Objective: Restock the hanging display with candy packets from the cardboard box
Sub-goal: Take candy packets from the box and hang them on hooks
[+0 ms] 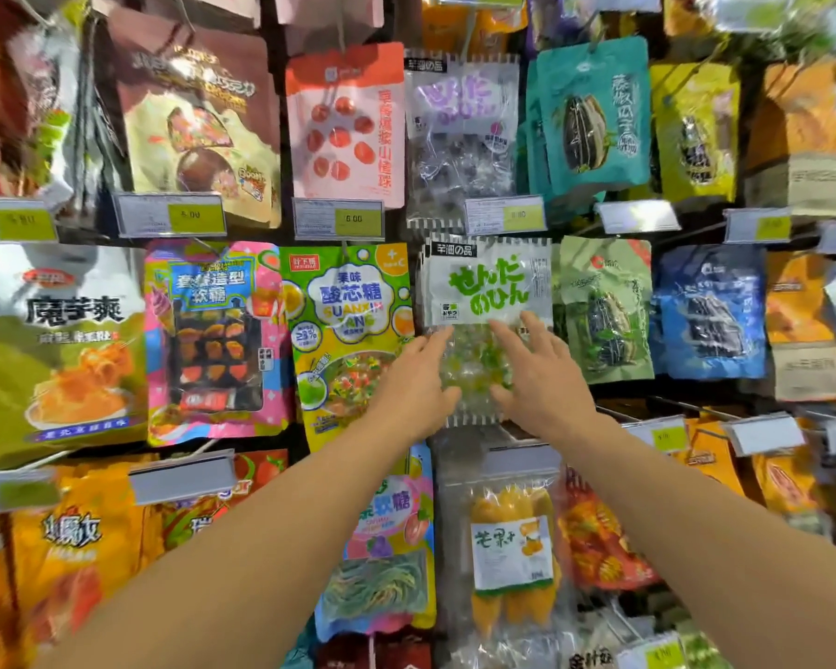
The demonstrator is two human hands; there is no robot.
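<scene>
Top-row packets (599,7) cut off by the edge, right-hand price tags (758,225) blurred — figures unreadable

Dark backing panel (409,224) behind metal hanging pegs (618,413), rows of price-tag holders (338,218), bright even shop light

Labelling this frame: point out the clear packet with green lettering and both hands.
Clear packet with green lettering (488,287), head view, white label.
Left hand (418,379), head view, back.
Right hand (539,374), head view, back.

shop, hanging snack packets (348,127), price tags (339,218)
</scene>
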